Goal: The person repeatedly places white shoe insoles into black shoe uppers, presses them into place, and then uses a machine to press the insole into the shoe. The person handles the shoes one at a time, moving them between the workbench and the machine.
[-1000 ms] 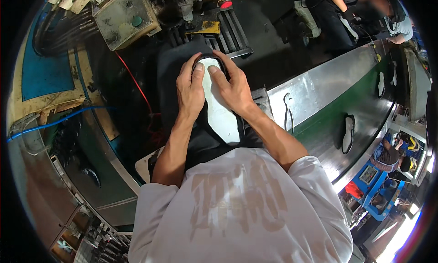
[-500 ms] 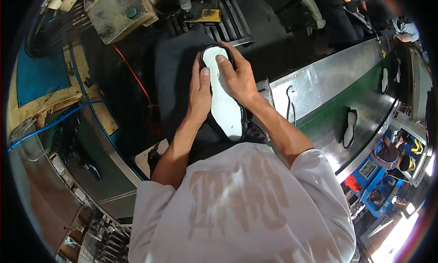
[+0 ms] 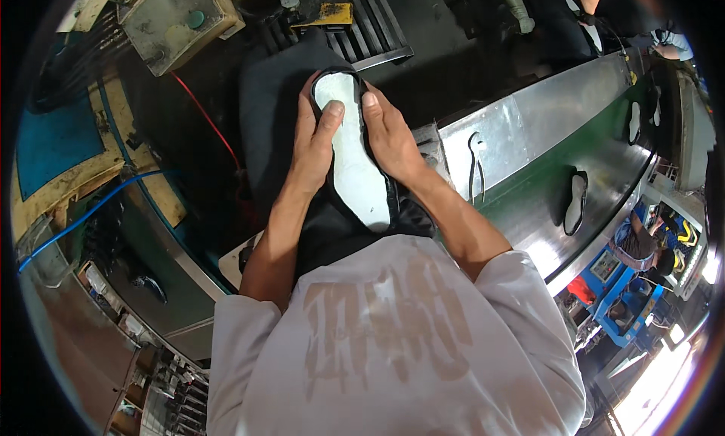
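Note:
A black shoe upper with a white insole board (image 3: 358,168) facing up lies over my lap, its rounded end away from me. My left hand (image 3: 312,149) is wrapped round its left side, with the thumb pressing on the white board near the far end. On the opposite side, my right hand (image 3: 394,143) grips the black edge, its thumb lying along the rim. The fingers of both hands are partly hidden behind the upper.
Lasting pincers (image 3: 475,168) lie on the metal ledge (image 3: 521,126) to my right. Beyond it, a green conveyor belt (image 3: 521,213) carries several shoe pieces, one a dark shoe (image 3: 576,202). A slatted metal rack (image 3: 375,24) stands ahead. Other people work farther off.
My left thumb has moved from the edge onto the white board. My right thumb has shifted off the board to the right rim. The whole view has shifted slightly.

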The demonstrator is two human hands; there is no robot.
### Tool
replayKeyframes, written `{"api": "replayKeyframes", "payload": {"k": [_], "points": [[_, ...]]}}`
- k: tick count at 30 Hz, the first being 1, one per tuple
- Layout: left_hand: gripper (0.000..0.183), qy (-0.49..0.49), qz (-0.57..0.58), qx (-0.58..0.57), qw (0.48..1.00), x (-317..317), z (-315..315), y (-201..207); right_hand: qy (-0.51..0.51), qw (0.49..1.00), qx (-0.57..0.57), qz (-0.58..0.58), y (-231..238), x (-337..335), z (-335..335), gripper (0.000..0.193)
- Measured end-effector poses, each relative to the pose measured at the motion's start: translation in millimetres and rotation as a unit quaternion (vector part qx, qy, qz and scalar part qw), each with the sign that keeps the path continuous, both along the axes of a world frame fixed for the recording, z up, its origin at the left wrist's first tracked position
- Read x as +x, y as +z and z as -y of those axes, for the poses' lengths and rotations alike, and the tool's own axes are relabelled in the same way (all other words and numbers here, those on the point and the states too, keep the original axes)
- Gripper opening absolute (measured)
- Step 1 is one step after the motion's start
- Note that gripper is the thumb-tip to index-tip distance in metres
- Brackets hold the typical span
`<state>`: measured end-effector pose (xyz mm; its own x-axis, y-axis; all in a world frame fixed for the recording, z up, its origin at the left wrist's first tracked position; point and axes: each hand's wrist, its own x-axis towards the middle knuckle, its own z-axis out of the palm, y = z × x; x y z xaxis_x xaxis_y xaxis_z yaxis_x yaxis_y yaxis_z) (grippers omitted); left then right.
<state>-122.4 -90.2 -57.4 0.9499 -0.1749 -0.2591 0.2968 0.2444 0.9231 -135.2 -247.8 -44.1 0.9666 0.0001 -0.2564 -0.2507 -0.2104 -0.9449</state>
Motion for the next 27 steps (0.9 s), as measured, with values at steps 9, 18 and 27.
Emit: {"api": "replayKeyframes", "payload": {"k": [9,18,27], "points": [[0.062,-0.016,0.05,0.07,0.996,-6.3,-2.9,-2.6,0.016,0.992,-0.116,0.04,22.0,-29.3,-9.7,0.066],[0.076,-0.028,0.138,-0.013,0.99,-17.6,-59.6,66.3,0.116,0.986,-0.054,-0.102,77.5,-80.3,-4.2,0.124],[0.119,0.006,0.281,0.115,0.953,-40.7,-67.0,134.4,0.148,0.937,-0.135,0.286,-14.6,-24.4,-7.9,0.13]]}}
